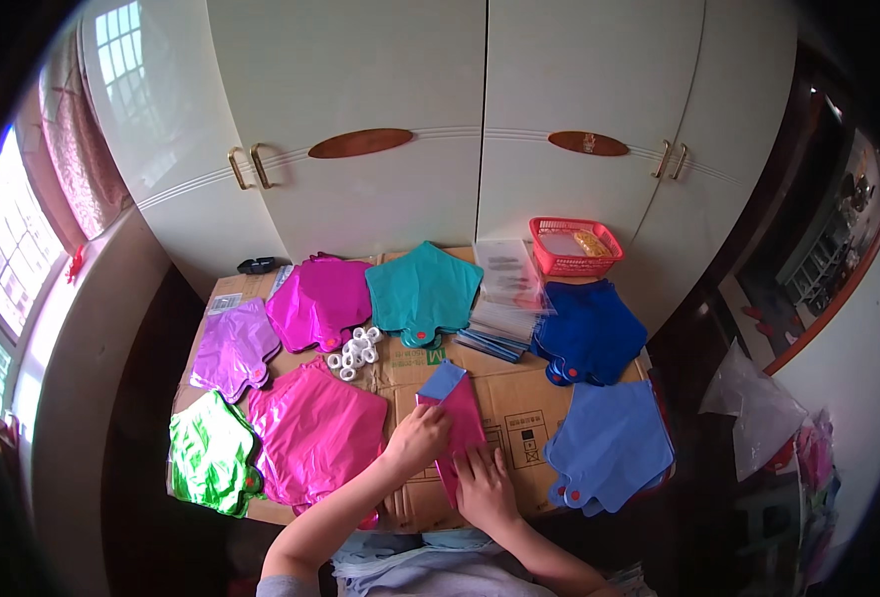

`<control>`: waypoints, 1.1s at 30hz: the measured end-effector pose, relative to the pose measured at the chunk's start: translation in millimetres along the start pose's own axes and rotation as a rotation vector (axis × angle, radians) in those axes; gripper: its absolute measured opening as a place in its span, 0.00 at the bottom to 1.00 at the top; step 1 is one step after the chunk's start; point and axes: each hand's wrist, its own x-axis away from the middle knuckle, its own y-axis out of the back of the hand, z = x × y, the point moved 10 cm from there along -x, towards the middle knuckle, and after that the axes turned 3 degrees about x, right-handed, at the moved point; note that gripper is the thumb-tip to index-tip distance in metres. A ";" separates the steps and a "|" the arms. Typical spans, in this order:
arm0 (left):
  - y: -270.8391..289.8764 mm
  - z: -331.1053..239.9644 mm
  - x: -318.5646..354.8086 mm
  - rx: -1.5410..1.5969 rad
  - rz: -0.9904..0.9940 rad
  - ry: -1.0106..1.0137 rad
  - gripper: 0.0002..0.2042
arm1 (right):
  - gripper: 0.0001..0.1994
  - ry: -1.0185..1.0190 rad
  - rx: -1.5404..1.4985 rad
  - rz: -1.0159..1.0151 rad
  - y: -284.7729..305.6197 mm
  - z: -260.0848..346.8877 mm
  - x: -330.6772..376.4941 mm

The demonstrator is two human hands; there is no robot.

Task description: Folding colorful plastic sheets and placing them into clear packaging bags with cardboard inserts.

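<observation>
Seen from above, a person's right hand [487,488] lies flat, fingers spread, pressing down the near end of a folded stack of shiny pink and light-blue foil balloons [455,418] on a brown cardboard work surface [519,398]. The left hand [418,436], just to the left of the right one, curls over the stack's left edge, fingers bent on the pink foil; whether it actually pinches the sheet is hard to tell at this angle. Left of the left hand lies a flat hot-pink foil balloon pile [315,433], and beyond that a crinkled metallic green foil balloon [209,453] at the board's corner. To the right of the right hand sits a stack of pale blue star-shaped foil balloons [609,443]. Farther from the hands, a cluster of small white plastic rings [355,351] rests just beyond the left hand, flanked by a lilac foil balloon [233,348] and a magenta foil balloon [318,298]. Beyond the folded stack are a teal star-shaped foil balloon [422,289], a heap of clear plastic bags [504,289] and a dark blue foil balloon pile [587,333]. Farthest off, a red plastic mesh basket [574,247] stands against glossy white wardrobe doors [360,99].
</observation>
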 end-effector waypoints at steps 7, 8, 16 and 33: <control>16.9 6.3 21.7 0.131 -0.145 0.081 0.27 | 0.20 -0.004 -0.006 0.033 -2.5 -3.1 1.0; 16.5 6.4 22.5 0.126 -0.127 0.083 0.28 | 0.20 0.001 -0.005 0.050 -3.7 -3.8 2.3; 15.8 2.2 26.7 0.027 -0.143 0.041 0.28 | 0.25 0.187 -0.028 0.268 4.2 -9.2 20.2; 12.4 2.5 27.5 0.004 -0.152 0.059 0.29 | 0.09 0.258 -0.128 0.069 4.2 -71.1 -49.1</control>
